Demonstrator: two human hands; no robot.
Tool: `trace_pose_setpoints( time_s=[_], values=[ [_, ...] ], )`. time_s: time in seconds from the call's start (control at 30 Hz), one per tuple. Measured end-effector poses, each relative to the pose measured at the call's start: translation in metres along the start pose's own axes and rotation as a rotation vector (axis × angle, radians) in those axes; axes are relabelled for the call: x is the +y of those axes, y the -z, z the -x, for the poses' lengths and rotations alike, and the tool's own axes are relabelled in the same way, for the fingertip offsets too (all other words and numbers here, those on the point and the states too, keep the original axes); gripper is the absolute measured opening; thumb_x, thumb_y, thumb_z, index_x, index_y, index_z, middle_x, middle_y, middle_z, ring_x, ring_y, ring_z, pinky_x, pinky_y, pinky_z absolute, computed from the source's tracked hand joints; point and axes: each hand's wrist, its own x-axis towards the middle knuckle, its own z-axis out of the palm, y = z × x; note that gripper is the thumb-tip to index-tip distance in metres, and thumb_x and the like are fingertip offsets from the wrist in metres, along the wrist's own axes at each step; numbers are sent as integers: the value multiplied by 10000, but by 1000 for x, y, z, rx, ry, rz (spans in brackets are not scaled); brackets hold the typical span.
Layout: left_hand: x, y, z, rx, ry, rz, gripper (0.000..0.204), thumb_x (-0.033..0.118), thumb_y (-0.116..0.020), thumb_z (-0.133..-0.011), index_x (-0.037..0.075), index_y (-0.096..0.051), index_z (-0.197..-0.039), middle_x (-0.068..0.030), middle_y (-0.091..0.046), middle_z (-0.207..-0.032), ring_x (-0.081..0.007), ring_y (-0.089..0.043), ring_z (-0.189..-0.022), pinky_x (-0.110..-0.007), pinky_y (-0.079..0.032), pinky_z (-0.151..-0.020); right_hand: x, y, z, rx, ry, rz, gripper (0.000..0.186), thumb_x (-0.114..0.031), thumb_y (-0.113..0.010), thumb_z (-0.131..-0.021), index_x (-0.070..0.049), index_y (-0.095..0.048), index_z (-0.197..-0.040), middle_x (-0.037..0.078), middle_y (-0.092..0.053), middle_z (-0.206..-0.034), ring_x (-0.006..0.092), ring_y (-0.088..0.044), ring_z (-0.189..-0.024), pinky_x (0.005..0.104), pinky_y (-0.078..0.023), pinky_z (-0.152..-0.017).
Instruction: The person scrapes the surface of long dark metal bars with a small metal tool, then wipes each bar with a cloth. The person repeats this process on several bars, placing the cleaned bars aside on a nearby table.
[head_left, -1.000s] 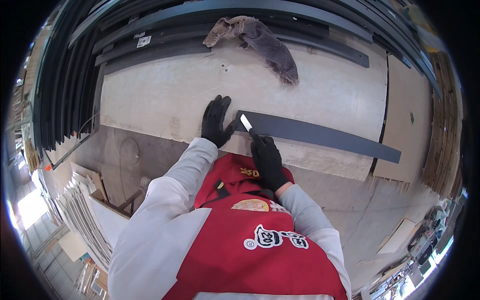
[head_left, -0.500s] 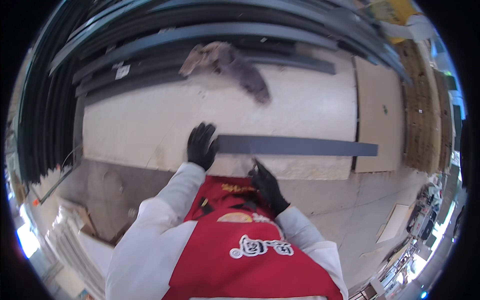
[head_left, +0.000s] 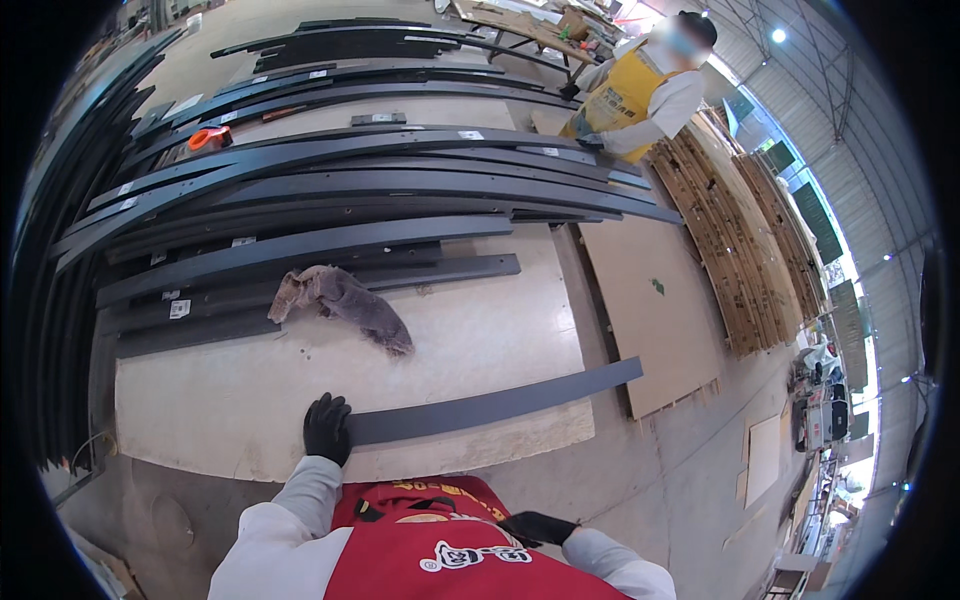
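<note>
A long flat dark grey strip (head_left: 495, 406) lies across the pale board (head_left: 250, 400) in front of me. My left hand (head_left: 327, 428), in a black glove, lies at the strip's left end, fingers stretched out and thumb side against that end. Low at the right side of my red apron (head_left: 430, 540) is my black-gloved right hand (head_left: 545, 528), apart from the strip. Its fingertips meet the apron and are partly hidden, so I cannot make out anything in them. Beyond the strip rests a crumpled grey-brown cloth (head_left: 345, 305).
Many dark grey bars (head_left: 330, 190) are stacked across the far side. An orange tape roll (head_left: 208, 139) sits among them. At the far right a person in a yellow apron (head_left: 625, 100) touches the bars. Brown panels (head_left: 720, 250) and a tan sheet (head_left: 650, 300) lie to the right.
My view has lifted, bringing the far bars and the other person's body into sight. My right hand has drawn back from near the strip to my apron. The left stays at the strip's end.
</note>
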Motion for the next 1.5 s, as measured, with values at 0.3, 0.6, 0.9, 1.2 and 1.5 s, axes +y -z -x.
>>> trace_pose_setpoints(
  time_s=[0.3, 0.6, 0.9, 1.2, 1.5],
  values=[
    [4, 4, -1, -82, -7, 14, 415, 221, -669, -719, 78, -584, -1100, -124, -558, -1224, -325, -449, -1240, -477, -307, -1068, 103, 42, 36, 229, -119, -192, 496, -526, -457, -929, -71, -651, -886, 19, -487, -545, 128, -431, -428, 292, -337, -409],
    [-12, -7, 0, -94, -370, -5, 614, 433, -765, -648, 69, -581, -1107, -162, -585, -1149, -357, -534, -1110, -498, -395, -981, -54, 23, -9, 386, 548, -428, 531, -65, -569, -892, -56, -369, -1384, 77, -634, -982, 142, -626, -764, 296, -531, -686],
    [10, 14, -13, -251, -181, 121, 822, 380, -806, -593, 97, -485, -1295, -178, -480, -1334, -371, -444, -1231, -466, -345, -1054, -164, -59, -70, 600, 796, 466, 499, -185, -505, -905, -175, -391, -1391, 155, -546, -891, 321, -584, -795, 418, -473, -669],
    [8, 18, -15, -318, -156, 66, 772, 340, -802, -595, 91, -512, -1266, -153, -511, -1309, -349, -444, -1246, -463, -334, -1062, -171, -86, -98, 697, 707, 630, 477, -218, -513, -893, -224, -436, -1364, 140, -548, -873, 311, -613, -721, 451, -496, -587],
    [3, 11, -14, -259, -270, 13, 759, 390, -809, -596, 76, -523, -1226, -114, -556, -1250, -330, -467, -1229, -489, -335, -1052, -60, 43, -79, 1341, 425, 130, 182, -228, -539, -922, -53, -578, -951, 137, -536, -780, 295, -569, -707, 431, -427, -610]
  ],
)
